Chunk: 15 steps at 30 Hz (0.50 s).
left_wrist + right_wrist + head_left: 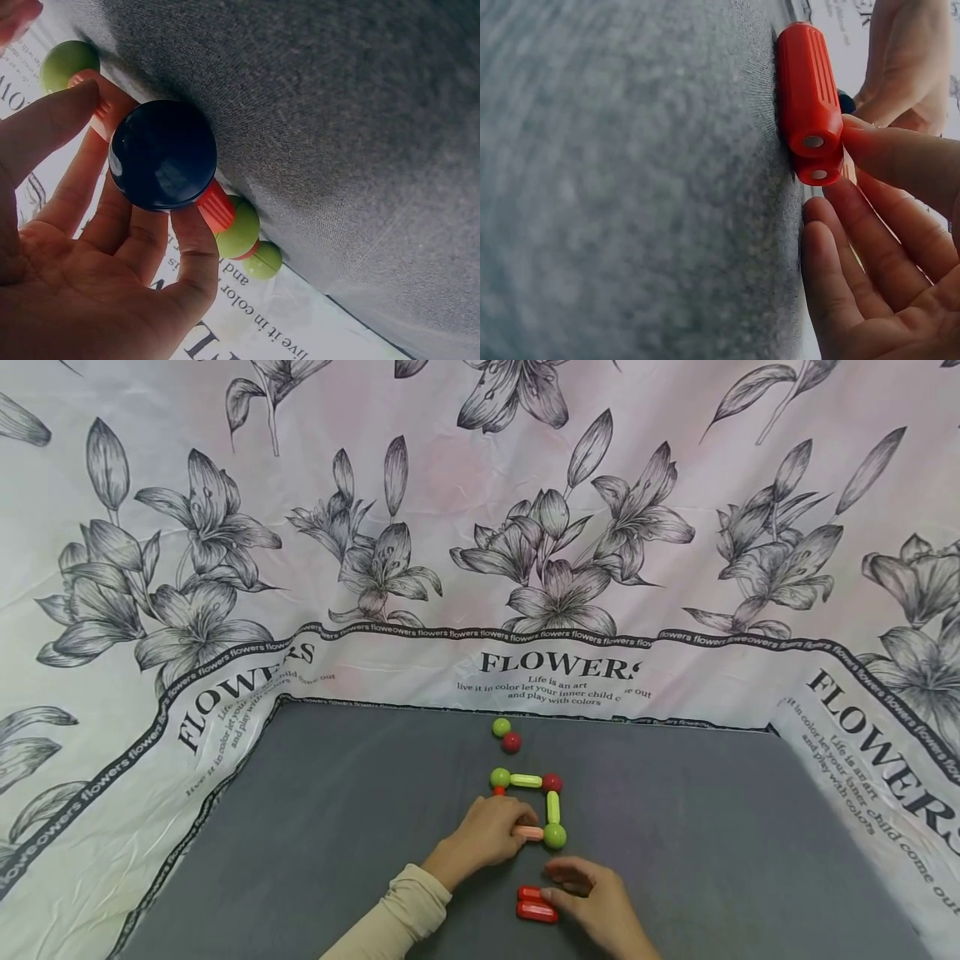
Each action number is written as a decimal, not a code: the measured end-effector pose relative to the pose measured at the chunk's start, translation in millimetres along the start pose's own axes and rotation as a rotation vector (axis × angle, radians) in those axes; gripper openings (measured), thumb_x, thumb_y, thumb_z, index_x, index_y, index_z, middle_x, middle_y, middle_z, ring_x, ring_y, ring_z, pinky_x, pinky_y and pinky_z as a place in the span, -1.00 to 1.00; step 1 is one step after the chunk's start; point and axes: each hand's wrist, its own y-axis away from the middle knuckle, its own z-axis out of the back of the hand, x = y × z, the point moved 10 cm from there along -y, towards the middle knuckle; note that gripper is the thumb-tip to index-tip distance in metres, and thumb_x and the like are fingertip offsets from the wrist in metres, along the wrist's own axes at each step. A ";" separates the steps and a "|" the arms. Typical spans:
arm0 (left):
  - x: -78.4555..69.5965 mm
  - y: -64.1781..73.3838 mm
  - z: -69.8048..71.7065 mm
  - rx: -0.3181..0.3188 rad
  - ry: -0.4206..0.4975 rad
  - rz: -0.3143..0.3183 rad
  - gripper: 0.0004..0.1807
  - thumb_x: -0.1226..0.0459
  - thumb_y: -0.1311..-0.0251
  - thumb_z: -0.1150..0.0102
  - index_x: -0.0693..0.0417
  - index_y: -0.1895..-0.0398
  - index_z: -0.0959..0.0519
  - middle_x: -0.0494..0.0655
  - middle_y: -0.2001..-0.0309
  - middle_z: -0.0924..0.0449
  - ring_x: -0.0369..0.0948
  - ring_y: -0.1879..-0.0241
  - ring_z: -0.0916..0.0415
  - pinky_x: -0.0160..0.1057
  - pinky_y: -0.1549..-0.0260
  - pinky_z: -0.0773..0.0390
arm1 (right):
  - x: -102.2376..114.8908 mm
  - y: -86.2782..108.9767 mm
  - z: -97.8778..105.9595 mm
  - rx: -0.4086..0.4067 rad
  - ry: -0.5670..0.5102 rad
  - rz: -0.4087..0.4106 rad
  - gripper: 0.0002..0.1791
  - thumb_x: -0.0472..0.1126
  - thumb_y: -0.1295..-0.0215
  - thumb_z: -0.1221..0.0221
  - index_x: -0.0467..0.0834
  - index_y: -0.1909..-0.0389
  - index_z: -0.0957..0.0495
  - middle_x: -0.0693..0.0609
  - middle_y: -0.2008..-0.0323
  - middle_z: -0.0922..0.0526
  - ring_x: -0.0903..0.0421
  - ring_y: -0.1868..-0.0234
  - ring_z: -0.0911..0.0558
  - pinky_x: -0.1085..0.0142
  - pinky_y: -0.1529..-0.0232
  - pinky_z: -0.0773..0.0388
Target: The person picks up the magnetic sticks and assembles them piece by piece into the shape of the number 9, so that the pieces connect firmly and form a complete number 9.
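Note:
My left hand [491, 831] curls round a dark blue ball [163, 155] at the near-left corner of a square of toy balls and rods. One digit lies on the peach rod [528, 833] that joins this ball to a green ball [555, 836]. A red rod [216, 206] links the blue ball to another green ball [500, 777]. Yellow-green rods [527, 781] and a dark red ball [552, 783] complete the outline. Beside two red rods [810, 90] with metal-dotted ends, my right hand [596, 897] has its thumb against one, its other fingers loosely bent.
Beyond the square, a loose green ball [501, 727] and a red ball [512, 742] lie close together. Dark grey cloth [697, 843] covers the table. Flower-printed white fabric [420, 668] rises at its back and sides.

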 end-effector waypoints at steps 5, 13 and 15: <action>-0.7 -1.4 0.3 0.002 -0.007 -0.006 -0.73 0.26 -0.16 -0.34 -0.19 0.06 -0.72 -0.35 0.36 -0.65 -0.39 0.35 -0.51 -0.18 0.17 -0.48 | 3.2 1.4 -1.7 0.026 0.032 0.010 -0.60 -0.15 -0.05 -0.50 -0.18 0.08 -0.69 -0.06 0.14 -0.77 0.10 0.14 -0.73 0.31 0.15 -0.68; -2.1 -0.7 2.0 0.006 -0.002 -0.006 -0.72 0.26 -0.18 -0.33 -0.17 0.04 -0.71 -0.34 0.39 -0.63 -0.40 0.38 -0.48 -0.19 0.19 -0.48 | 5.4 2.6 -7.6 0.116 0.066 0.034 -0.62 -0.19 -0.08 -0.48 -0.17 0.06 -0.68 -0.04 0.10 -0.74 0.10 0.11 -0.71 0.29 0.17 -0.67; -2.2 -0.6 2.3 0.006 -0.001 -0.004 -0.72 0.26 -0.18 -0.33 -0.17 0.04 -0.71 -0.34 0.38 -0.64 -0.40 0.37 -0.48 -0.19 0.18 -0.48 | 5.8 2.5 -8.2 0.128 0.084 0.036 -0.62 -0.19 -0.09 -0.47 -0.16 0.05 -0.68 -0.03 0.10 -0.74 0.10 0.11 -0.70 0.26 0.17 -0.67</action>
